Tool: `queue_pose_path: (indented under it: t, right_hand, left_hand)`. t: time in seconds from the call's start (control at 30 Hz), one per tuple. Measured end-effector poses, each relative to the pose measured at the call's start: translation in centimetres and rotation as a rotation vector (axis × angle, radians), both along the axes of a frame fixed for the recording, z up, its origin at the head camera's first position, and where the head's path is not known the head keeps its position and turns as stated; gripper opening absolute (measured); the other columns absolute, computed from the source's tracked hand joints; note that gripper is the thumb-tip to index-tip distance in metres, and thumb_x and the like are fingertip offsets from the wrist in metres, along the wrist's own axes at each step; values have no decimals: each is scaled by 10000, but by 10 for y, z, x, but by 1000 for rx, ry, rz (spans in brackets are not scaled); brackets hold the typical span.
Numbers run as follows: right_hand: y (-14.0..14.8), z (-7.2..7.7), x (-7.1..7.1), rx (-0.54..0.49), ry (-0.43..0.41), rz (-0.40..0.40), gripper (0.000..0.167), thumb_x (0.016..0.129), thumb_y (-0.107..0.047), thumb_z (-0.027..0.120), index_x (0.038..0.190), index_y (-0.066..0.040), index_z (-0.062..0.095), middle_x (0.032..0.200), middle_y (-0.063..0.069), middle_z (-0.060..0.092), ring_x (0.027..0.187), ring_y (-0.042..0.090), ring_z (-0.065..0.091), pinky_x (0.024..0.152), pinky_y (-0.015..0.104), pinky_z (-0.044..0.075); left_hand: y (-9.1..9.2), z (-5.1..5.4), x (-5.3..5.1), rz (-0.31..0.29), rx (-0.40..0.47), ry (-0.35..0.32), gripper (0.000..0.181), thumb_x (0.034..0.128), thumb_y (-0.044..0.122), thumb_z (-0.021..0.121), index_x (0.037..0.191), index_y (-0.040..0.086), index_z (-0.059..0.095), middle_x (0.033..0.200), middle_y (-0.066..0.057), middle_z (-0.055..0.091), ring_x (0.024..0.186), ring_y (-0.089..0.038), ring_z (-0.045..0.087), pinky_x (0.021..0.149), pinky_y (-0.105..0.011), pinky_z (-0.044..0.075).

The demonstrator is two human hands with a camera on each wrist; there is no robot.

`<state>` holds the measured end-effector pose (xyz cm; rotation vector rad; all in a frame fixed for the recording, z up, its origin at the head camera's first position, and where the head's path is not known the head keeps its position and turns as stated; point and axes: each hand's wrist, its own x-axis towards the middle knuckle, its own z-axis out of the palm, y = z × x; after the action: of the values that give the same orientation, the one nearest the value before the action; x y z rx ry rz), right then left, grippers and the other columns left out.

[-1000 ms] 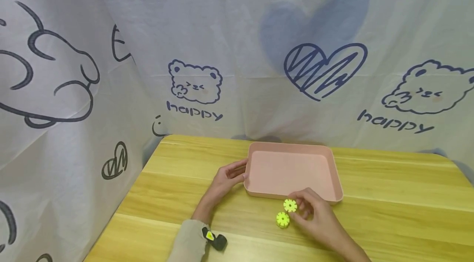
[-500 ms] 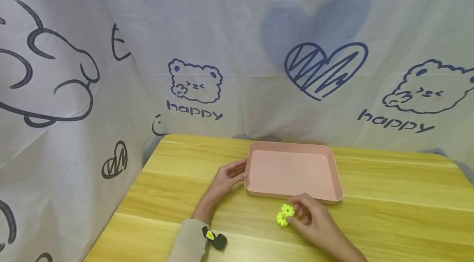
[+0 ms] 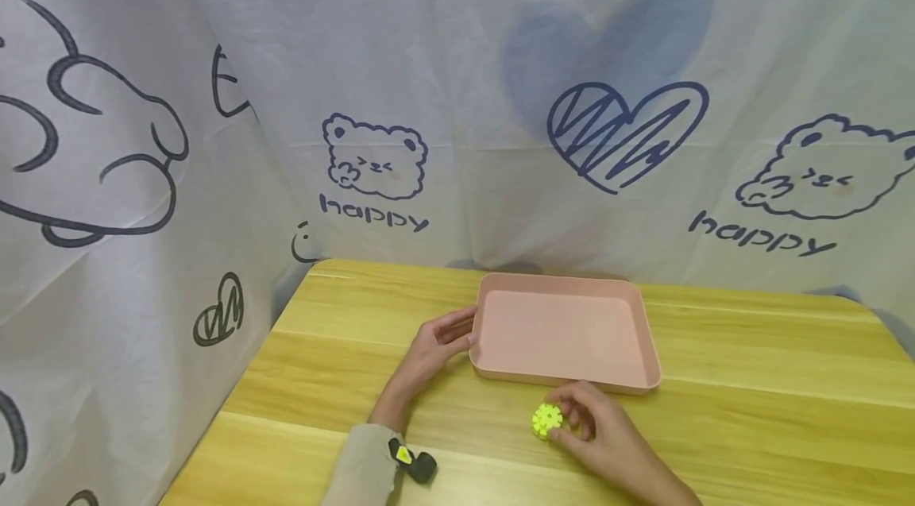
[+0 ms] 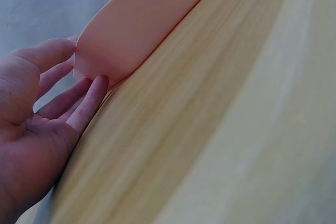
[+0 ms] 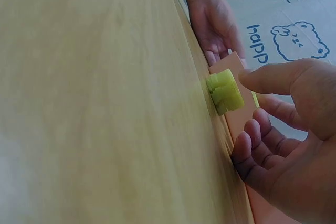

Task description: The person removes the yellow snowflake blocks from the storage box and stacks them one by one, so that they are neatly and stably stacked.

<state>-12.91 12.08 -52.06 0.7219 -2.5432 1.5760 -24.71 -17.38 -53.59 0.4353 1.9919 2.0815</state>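
Observation:
A pink tray [image 3: 565, 331] lies on the table. My left hand [image 3: 429, 351] rests its fingertips against the tray's left end; the left wrist view shows these fingers [image 4: 94, 98] touching the outer wall near its lower edge. In front of the tray stands a short stack of yellow-green notched discs [image 5: 224, 93]. My right hand [image 3: 604, 430] pinches one more notched disc [image 3: 549, 415] between thumb and index finger, over the stack. From the right wrist, that held disc shows only as a thin sliver at the fingers, and whether it touches the stack is hard to tell.
The wooden table [image 3: 750, 387] extends to both sides of the tray. A white cloth [image 3: 472, 172] printed with hearts and bears hangs behind and at the left. A black wrist device [image 3: 415, 462] sits on the left sleeve.
My right hand has moved left and slightly nearer, bringing the held disc from beside the stack to over it. The left hand stays at the tray.

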Motion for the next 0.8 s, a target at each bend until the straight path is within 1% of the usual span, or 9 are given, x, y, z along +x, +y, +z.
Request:
queue_pose_path:
  t: [0.17,0.27,0.47,0.63,0.8]
  right_hand:
    - [-1,-2,0,18,-11,1,323,835,-85,843,1110,-150,686,915,-34,567,733,122,555,548,210,505]
    - [-2,-2,1,21,-11,5,327,830,-88,850,1108,-145,687,920,-34,563,733,119,550,542,210,501]
    - [-3,-2,1,27,-42,8,320,841,-124,852,1114,-144,686,933,-31,552,740,136,540,545,205,491]
    - [-3,-4,1,46,-49,1,326,833,-110,853,1109,-149,684,936,-28,554,743,129,543,551,208,496]
    - [-4,-4,2,44,-36,7,321,835,-111,854,1105,-146,684,943,-25,553,746,121,540,554,212,493]
  left_hand:
    - [0,0,1,0,2,7,504,1005,-12,625,1484,-66,477,1507,-242,496,1391,-375,487,1059,-331,498]
    - [0,0,1,-6,1,14,509,1005,-17,622,1486,-76,467,1509,-258,485,1394,-389,479,1059,-334,498]
    - [0,1,1,-4,-1,-4,518,1003,-5,633,1493,-53,473,1521,-226,486,1403,-360,477,1068,-314,487]
    - [0,-1,0,1,-1,-4,518,1001,1,641,1492,-44,483,1515,-217,498,1398,-352,484,1063,-315,492]
    - [0,-2,-1,2,-3,6,512,999,5,646,1486,-38,494,1508,-206,511,1391,-346,494,1064,-323,492]
